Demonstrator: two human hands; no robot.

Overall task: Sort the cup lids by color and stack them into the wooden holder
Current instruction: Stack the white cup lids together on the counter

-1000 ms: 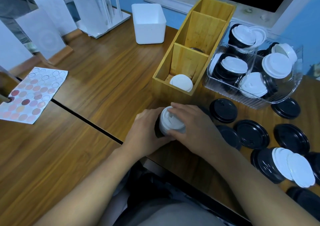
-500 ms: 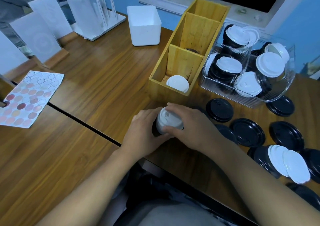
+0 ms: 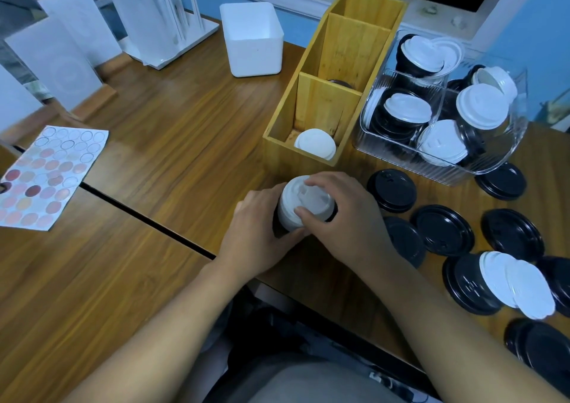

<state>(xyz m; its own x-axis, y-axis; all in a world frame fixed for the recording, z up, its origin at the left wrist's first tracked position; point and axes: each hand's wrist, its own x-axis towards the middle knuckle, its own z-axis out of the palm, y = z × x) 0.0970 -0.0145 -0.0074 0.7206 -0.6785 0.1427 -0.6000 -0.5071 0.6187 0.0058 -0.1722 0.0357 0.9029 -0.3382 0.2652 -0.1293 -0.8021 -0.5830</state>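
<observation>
Both hands hold one stack of lids (image 3: 300, 207) just above the table's near edge: white lids on top, black ones below. My left hand (image 3: 262, 233) grips the black lower part from the left. My right hand (image 3: 342, 217) has its fingers on the white upper part. The wooden holder (image 3: 311, 94) lies behind them; its near compartment holds white lids (image 3: 314, 146), and a dark lid (image 3: 339, 82) shows in the middle one. Several black lids (image 3: 444, 233) lie loose at the right, with a mixed black and white pile (image 3: 499, 285).
A clear plastic bin (image 3: 490, 168) of mixed black and white lids stands right of the holder. A white square tub (image 3: 254, 40) and a white rack (image 3: 160, 20) sit at the back. A sheet of round colour stickers (image 3: 46, 177) lies at the left.
The hands stay together on the stack; my right fingers have shifted over the white lids, and more of the white top shows.
</observation>
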